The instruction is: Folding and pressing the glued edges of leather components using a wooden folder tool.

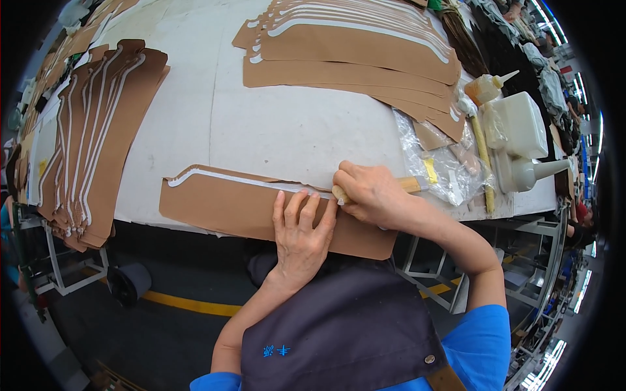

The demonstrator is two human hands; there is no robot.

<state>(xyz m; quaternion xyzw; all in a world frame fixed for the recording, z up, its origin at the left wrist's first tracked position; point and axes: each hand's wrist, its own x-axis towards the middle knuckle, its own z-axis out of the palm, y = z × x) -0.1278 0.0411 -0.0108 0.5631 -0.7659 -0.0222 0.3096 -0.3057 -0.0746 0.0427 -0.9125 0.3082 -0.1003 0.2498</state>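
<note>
A long brown panel (222,202) with a white strip along its far edge lies at the table's near edge and juts past it. Part of its far edge is folded over beside my hands. My left hand (303,231) rests on the panel, fingers stretched out and fingertips at the white strip. Close by on its right, my right hand (372,191) is closed around a wooden-handled tool (412,184). Its pale rounded end shows by the thumb at the panel's far edge; what kind of tool it is, I cannot make out.
Brown panels with white strips lie fanned out at the left (104,137) and in a stack at the back (352,45). On the right are a clear plastic bag (450,173), a yellowish stick (486,163), a white bottle (521,124) and nozzle bottles (531,173).
</note>
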